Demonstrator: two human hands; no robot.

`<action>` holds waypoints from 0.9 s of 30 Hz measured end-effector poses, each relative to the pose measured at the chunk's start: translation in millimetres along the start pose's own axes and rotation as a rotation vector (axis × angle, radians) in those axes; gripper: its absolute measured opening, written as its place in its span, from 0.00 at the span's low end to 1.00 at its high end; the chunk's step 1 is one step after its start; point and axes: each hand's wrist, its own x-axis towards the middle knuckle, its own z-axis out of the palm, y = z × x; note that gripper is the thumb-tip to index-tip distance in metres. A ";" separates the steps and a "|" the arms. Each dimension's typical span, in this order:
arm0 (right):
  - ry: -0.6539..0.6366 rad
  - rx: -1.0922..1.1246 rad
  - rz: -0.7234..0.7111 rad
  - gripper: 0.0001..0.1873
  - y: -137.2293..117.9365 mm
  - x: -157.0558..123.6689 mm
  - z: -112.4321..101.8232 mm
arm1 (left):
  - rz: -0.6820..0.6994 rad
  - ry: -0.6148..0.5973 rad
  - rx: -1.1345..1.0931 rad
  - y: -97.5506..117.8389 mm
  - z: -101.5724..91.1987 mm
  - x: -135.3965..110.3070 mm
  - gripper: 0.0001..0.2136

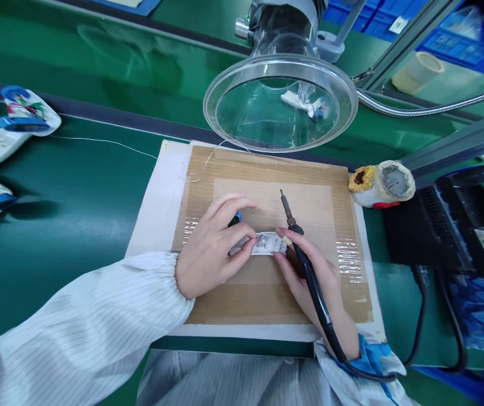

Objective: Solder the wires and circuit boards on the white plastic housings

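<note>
My right hand (316,276) holds a black soldering iron (309,268), its bare tip pointing up and away over the board. The thumb and index finger of that hand also touch the right end of a small white printed piece (268,243). My left hand (220,242) is closed in a pinch at the piece's left end, where a thin dark and reddish strand shows; what it grips is too small to name. Beneath the left fingers a dark, blue-rimmed part (236,219) is partly hidden.
A tan board (267,307) on white sheet lies under both hands. A clear fume hood (280,144) hangs above its far edge. White housings with blue parts (30,113) sit left, near a thin wire (110,141). Right are a tip-cleaning pot (394,180) and black box (423,225).
</note>
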 end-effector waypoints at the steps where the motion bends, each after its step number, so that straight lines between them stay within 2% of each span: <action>1: -0.002 0.004 0.000 0.26 -0.3 -0.5 -0.8 | -0.031 0.004 -0.038 -0.4 2.4 -0.8 0.09; 3: 0.034 0.032 0.020 0.22 -1.4 -3.4 -4.9 | -0.076 -0.016 -0.100 -2.8 4.9 -2.2 0.09; 7: 0.208 0.162 0.086 0.12 -4.8 -16.1 -19.3 | -0.126 -0.061 -0.160 -8.3 3.0 -3.6 0.10; 11: 0.212 0.192 0.169 0.14 -7.1 -25.0 -27.1 | -0.130 -0.073 -0.177 -8.9 1.6 -3.8 0.11; 18: 0.190 0.195 0.216 0.12 -6.4 -23.4 -22.8 | -0.128 -0.070 -0.180 -9.1 3.2 -4.9 0.10; 23: 0.370 0.221 0.203 0.17 -3.3 -18.6 -20.4 | -0.135 -0.067 -0.184 -8.1 3.6 -4.3 0.11; 25: 0.307 0.175 0.204 0.15 -2.5 -12.4 -18.3 | -0.140 -0.067 -0.185 -7.7 3.7 -3.8 0.11; 27: 0.115 0.085 0.177 0.15 -2.0 -4.7 -14.9 | -0.144 -0.069 -0.186 -7.4 4.0 -3.6 0.10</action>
